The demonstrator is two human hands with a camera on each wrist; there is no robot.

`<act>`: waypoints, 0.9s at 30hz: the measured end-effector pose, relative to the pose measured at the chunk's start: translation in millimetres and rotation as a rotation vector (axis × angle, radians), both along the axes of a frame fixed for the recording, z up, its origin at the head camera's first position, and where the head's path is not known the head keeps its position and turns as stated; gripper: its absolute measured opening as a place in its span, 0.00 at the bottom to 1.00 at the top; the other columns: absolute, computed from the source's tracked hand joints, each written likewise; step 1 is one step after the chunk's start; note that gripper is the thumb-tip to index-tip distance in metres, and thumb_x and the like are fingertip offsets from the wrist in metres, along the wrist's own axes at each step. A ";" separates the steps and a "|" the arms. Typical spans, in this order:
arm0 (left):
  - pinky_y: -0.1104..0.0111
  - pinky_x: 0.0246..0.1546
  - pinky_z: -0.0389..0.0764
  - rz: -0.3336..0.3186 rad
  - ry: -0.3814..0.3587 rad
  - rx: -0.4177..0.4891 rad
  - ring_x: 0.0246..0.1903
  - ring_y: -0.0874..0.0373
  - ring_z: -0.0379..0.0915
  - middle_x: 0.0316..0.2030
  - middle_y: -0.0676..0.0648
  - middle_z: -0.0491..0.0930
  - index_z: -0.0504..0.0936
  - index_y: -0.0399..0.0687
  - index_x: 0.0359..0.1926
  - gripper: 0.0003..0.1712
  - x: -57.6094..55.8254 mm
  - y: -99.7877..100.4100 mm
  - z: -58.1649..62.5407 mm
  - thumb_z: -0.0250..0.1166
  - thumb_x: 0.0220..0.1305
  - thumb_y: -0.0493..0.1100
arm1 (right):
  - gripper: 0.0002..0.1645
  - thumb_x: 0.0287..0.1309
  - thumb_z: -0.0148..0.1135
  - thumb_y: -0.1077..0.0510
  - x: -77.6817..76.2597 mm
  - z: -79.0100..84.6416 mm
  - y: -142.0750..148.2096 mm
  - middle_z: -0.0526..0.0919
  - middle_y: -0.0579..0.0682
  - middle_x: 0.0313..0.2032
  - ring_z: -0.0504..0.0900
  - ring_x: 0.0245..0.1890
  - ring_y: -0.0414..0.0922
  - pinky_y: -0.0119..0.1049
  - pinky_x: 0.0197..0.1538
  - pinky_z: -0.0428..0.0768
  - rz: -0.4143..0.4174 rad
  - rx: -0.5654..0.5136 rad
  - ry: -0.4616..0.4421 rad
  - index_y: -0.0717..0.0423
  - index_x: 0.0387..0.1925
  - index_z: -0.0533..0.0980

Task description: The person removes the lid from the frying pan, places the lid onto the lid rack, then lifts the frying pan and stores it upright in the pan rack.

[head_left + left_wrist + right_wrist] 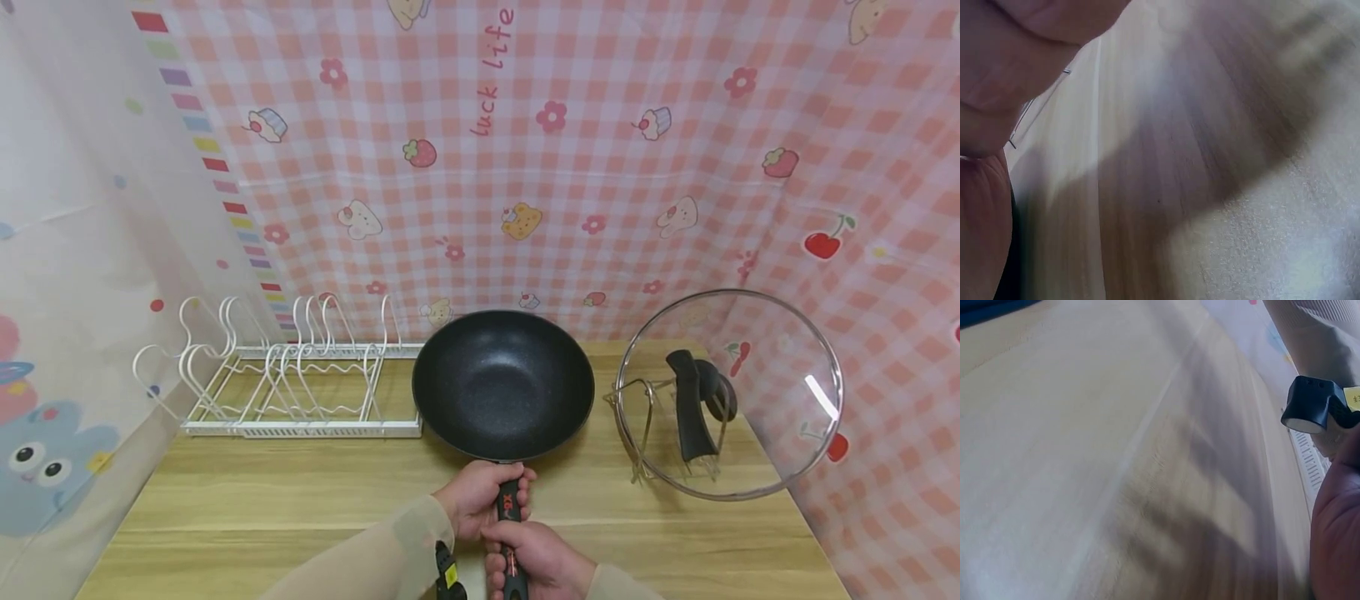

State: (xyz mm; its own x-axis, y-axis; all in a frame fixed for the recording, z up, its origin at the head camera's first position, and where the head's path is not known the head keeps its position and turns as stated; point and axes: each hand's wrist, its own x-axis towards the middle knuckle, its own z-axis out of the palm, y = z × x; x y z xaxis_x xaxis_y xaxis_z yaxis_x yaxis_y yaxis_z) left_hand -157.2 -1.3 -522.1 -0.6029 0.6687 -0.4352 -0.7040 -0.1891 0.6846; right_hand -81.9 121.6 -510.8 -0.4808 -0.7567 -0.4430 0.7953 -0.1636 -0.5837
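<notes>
A black wok (504, 385) is at the middle of the head view, its open side facing up and its long handle (507, 505) pointing toward me. Close to the pan's body, my left hand (478, 498) grips the handle with fingers wrapped round it. My right hand (543, 557) grips the same handle nearer its end, thumb lying across the top. In the left wrist view only curled fingers (1016, 69) show at the left edge. Part of a hand (1338, 531) appears at the right edge of the right wrist view.
A white wire rack (300, 429) with upright loops stands left of the wok on the wooden table (360, 500). To the right, a clear glass lid (787, 392) with a black handle leans in a small wire stand (641, 425). Checked curtain (480, 192) hangs behind.
</notes>
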 end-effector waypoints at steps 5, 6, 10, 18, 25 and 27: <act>0.71 0.33 0.76 0.017 -0.024 0.010 0.24 0.63 0.70 0.25 0.55 0.73 0.73 0.44 0.41 0.10 0.5 3.2 -1.9 0.49 0.65 0.44 | 0.19 0.64 0.42 0.51 0.7 -1.4 -0.6 0.63 0.38 0.12 0.67 0.15 0.34 0.26 0.26 0.72 0.000 -0.062 -0.040 0.47 0.16 0.60; 0.71 0.34 0.76 0.018 -0.027 0.012 0.25 0.63 0.71 0.26 0.54 0.74 0.73 0.44 0.41 0.10 0.3 3.8 -2.3 0.49 0.65 0.44 | 0.19 0.64 0.42 0.51 0.9 -1.5 -0.6 0.61 0.38 0.12 0.66 0.14 0.34 0.26 0.25 0.71 -0.002 -0.073 -0.045 0.47 0.16 0.60; 0.72 0.34 0.76 0.029 -0.034 0.025 0.27 0.64 0.72 0.28 0.53 0.75 0.73 0.43 0.41 0.11 0.3 5.9 -2.5 0.48 0.65 0.43 | 0.19 0.63 0.41 0.52 1.5 -1.9 -0.2 0.57 0.39 0.13 0.62 0.14 0.34 0.26 0.24 0.69 -0.013 -0.083 -0.067 0.47 0.15 0.57; 0.75 0.28 0.71 0.009 -0.093 0.113 0.20 0.68 0.62 0.21 0.59 0.65 0.67 0.43 0.46 0.11 1.5 5.6 -1.0 0.45 0.66 0.41 | 0.20 0.59 0.41 0.54 4.1 -4.7 -2.1 0.56 0.38 0.12 0.60 0.13 0.34 0.24 0.22 0.66 -0.037 -0.059 -0.082 0.46 0.12 0.55; 0.76 0.25 0.68 0.002 -0.155 0.156 0.18 0.68 0.58 0.19 0.59 0.61 0.65 0.46 0.43 0.07 0.8 6.9 -0.4 0.44 0.65 0.40 | 0.18 0.57 0.41 0.54 4.2 -5.2 -4.6 0.55 0.39 0.11 0.58 0.13 0.34 0.25 0.21 0.64 -0.049 -0.049 -0.071 0.46 0.13 0.54; 0.77 0.24 0.67 -0.001 -0.162 0.154 0.17 0.68 0.57 0.18 0.59 0.60 0.65 0.47 0.41 0.06 0.2 7.1 -0.5 0.44 0.65 0.39 | 0.18 0.56 0.41 0.55 4.2 -5.0 -5.5 0.55 0.39 0.11 0.58 0.13 0.34 0.25 0.21 0.64 -0.053 -0.046 -0.068 0.45 0.13 0.54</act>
